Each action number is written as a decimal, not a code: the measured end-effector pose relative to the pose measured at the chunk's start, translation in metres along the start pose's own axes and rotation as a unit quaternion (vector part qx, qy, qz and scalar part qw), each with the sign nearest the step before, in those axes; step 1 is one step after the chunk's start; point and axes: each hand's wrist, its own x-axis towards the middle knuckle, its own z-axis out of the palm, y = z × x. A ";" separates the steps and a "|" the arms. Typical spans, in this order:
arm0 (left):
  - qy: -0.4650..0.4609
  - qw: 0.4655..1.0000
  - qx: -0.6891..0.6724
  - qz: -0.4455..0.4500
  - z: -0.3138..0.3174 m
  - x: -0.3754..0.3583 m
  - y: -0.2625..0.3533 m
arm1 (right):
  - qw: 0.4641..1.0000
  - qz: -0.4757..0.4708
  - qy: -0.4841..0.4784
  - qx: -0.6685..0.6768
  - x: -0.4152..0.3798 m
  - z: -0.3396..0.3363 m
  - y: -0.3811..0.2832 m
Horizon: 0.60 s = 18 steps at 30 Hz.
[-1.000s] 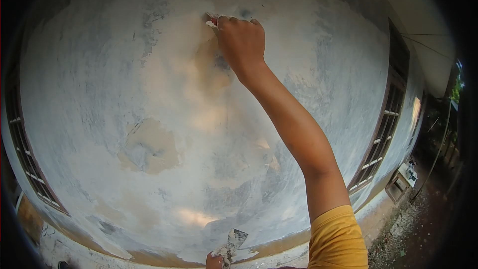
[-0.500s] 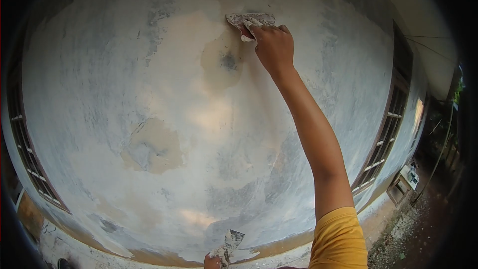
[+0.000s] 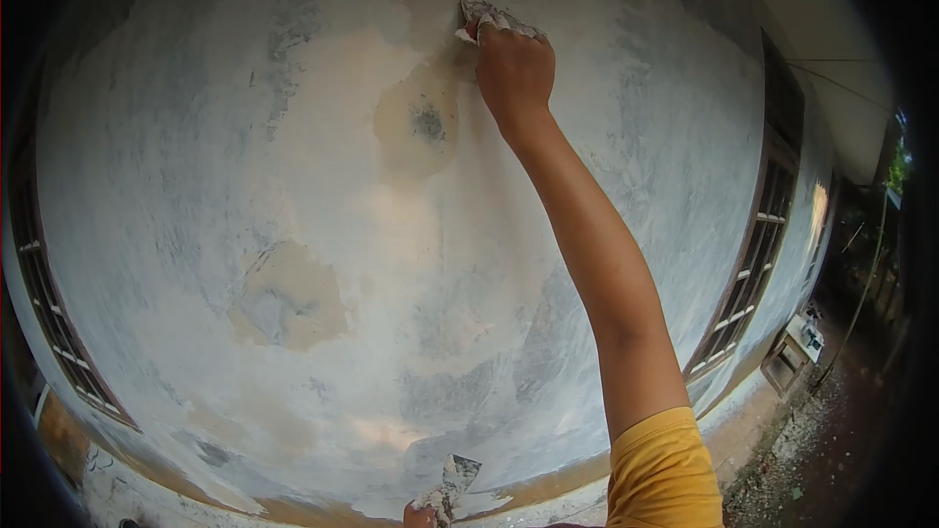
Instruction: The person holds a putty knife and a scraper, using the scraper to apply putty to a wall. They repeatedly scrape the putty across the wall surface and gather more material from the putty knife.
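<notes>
In the head view, my right hand (image 3: pixel 516 73) reaches up and is closed around a putty-smeared putty knife (image 3: pixel 478 12) at the upper part of the wall (image 3: pixel 518 284). The blade lies at the wall surface, tilted down to the right; my fingers partly hide it. Below it is a beige damp-looking patch (image 3: pixel 396 127) with a dark grey spot. At the bottom edge, my left hand (image 3: pixel 419 515) grips a second putty knife (image 3: pixel 460 475), its blade pointing up and coated with white putty. Most of that hand is cut off by the frame.
Barred windows flank the wall, one at the left (image 3: pixel 59 323) and one at the right (image 3: pixel 758 254). Another beige patch (image 3: pixel 303 293) marks the lower left. A small wooden stand (image 3: pixel 787 357) with things on it is at the far right, beside a gravelly path (image 3: pixel 782 469).
My right hand has moved up and slightly left with its putty knife, whose blade has turned from nearly level to tilted. My left hand stays almost where it was.
</notes>
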 end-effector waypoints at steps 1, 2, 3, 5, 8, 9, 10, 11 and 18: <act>-0.014 1.000 0.015 -0.011 0.002 -0.004 0.004 | 0.999 -0.008 -0.034 0.002 -0.007 -0.005 -0.009; -0.015 1.000 0.015 -0.014 0.002 -0.004 0.002 | 0.999 -0.009 -0.036 0.000 -0.013 -0.009 -0.017; -0.016 1.000 0.013 -0.017 0.003 -0.002 -0.001 | 0.998 -0.017 -0.059 0.014 -0.018 -0.014 -0.025; -0.016 1.000 0.012 -0.021 0.001 -0.002 -0.007 | 0.996 -0.024 -0.084 0.028 -0.024 -0.029 -0.030; 0.030 0.995 0.090 0.039 -0.001 -0.003 -0.002 | 0.998 -0.021 -0.050 0.041 -0.015 -0.045 -0.018; 0.043 0.996 0.074 0.006 0.007 -0.010 0.008 | 0.998 -0.020 -0.049 0.041 -0.009 -0.041 -0.004; 0.056 0.996 0.058 -0.029 0.011 -0.014 0.012 | 1.000 0.005 -0.009 0.014 -0.001 -0.036 0.011; 0.057 0.996 0.058 -0.029 0.011 -0.014 0.012 | 0.999 0.030 0.030 -0.014 0.003 -0.030 0.021; 0.027 0.998 0.012 -0.063 0.004 -0.004 0.011 | 0.997 0.003 -0.070 -0.027 -0.016 -0.012 -0.020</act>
